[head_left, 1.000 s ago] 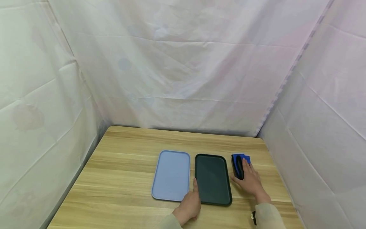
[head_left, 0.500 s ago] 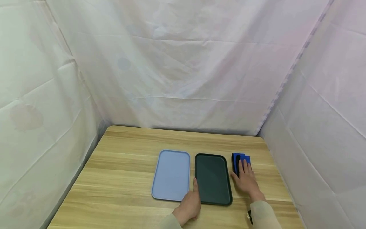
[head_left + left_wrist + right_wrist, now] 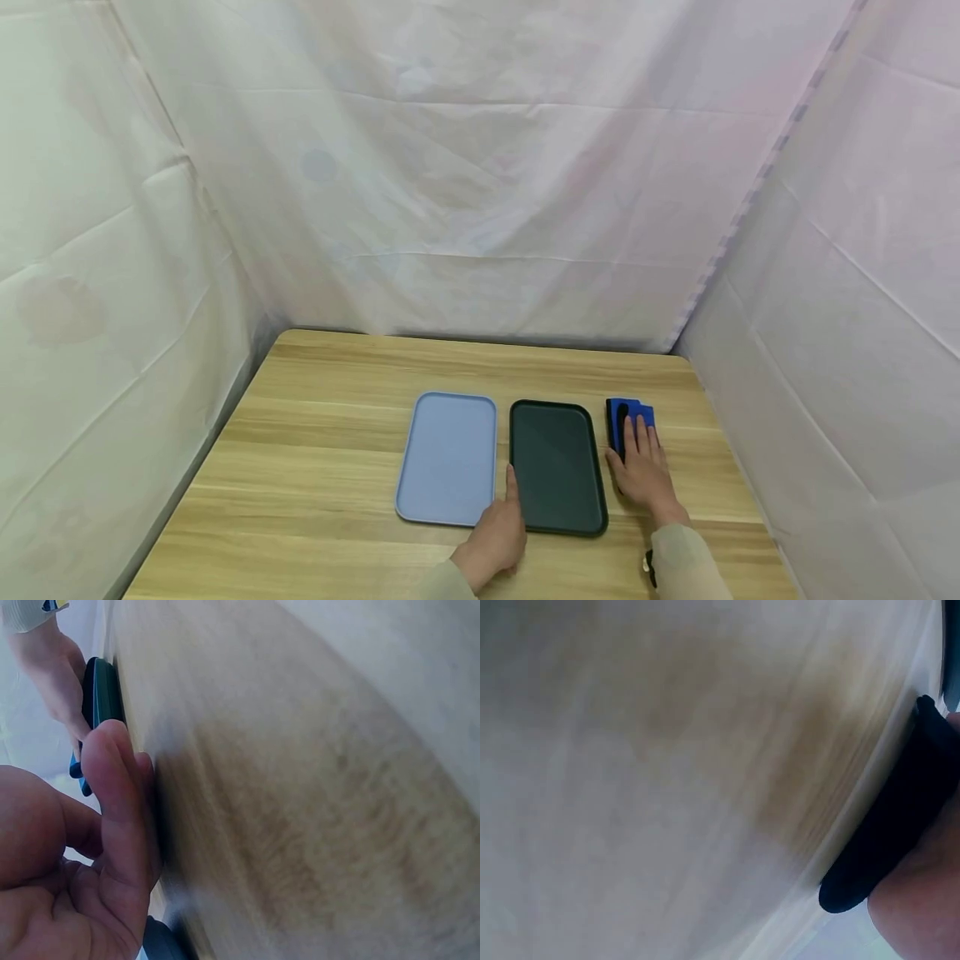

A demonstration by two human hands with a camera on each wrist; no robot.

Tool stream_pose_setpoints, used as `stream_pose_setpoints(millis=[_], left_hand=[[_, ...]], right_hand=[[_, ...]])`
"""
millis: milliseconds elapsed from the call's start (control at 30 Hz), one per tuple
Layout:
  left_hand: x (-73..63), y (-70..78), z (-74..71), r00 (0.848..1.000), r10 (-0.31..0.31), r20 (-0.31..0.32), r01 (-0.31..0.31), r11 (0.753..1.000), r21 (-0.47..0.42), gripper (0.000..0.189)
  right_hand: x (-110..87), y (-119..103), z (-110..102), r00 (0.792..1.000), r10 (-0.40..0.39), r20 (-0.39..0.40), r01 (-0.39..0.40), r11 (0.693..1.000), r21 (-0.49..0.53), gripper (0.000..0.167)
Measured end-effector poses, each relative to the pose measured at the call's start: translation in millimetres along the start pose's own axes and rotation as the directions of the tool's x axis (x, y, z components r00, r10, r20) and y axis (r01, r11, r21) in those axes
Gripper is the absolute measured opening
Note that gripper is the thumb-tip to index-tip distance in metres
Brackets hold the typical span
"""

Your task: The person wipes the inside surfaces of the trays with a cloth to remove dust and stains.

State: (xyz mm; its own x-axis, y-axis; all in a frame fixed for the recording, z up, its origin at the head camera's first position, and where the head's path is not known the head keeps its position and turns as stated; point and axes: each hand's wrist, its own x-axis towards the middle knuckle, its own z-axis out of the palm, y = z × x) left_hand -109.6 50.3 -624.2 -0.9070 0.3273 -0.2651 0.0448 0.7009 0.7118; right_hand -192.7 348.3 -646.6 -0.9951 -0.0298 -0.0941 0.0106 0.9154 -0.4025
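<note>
Two rectangular trays lie side by side on the wooden table: a light blue one [image 3: 448, 457] and a dark green one [image 3: 558, 467]. My left hand [image 3: 495, 533] rests at their near ends, its index finger extended over the gap between them; it holds nothing. To the right of the green tray is a folded blue cloth item [image 3: 642, 409] with black parts. My right hand [image 3: 645, 477] lies on it, fingers straight and thumb out to the left. In the right wrist view its black fabric [image 3: 892, 825] shows beneath the hand; the part under the palm is hidden.
The wooden table [image 3: 315, 467] has rounded far corners. White fabric walls [image 3: 480, 183] enclose it at the back, left and right. A dark band [image 3: 649, 568] is at my right sleeve.
My right hand has shifted slightly left and spread flatter over the folded cloth, whose raised black part is now mostly covered. The left hand and trays hold their places.
</note>
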Motion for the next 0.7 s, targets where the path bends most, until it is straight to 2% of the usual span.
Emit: stream_pose_setpoints(millis=[267, 367, 500, 633, 700], left_hand=[[-0.2, -0.8, 0.1, 0.999, -0.009, 0.038, 0.013, 0.996, -0.09, 0.085], [-2.7, 0.8, -2.8, 0.999, 0.013, 0.045, -0.01, 0.997, -0.077, 0.082], [-8.4, 4.9, -14.2, 0.997, 0.055, 0.048, -0.052, 0.996, -0.066, 0.074], [-11.9, 4.4, -29.3, 0.997, 0.056, 0.046, -0.05, 0.992, -0.119, 0.063], [-12.8, 1.2, -38.0, 0.998, 0.06, 0.033, -0.056, 0.992, -0.112, 0.058]], right_hand=[[-4.0, 0.6, -5.2, 0.999, 0.035, 0.012, -0.036, 0.998, 0.06, 0.083], [-7.1, -1.2, -8.6, 0.998, 0.061, 0.013, -0.062, 0.997, 0.054, 0.082], [-11.8, -12.6, -10.1, 0.998, 0.055, -0.02, -0.054, 0.997, 0.055, 0.078], [-20.2, -35.1, -7.6, 0.995, 0.018, -0.095, -0.01, 0.996, 0.088, 0.074], [-25.2, -47.8, -4.9, 0.991, 0.001, -0.132, 0.012, 0.995, 0.101, 0.073]])
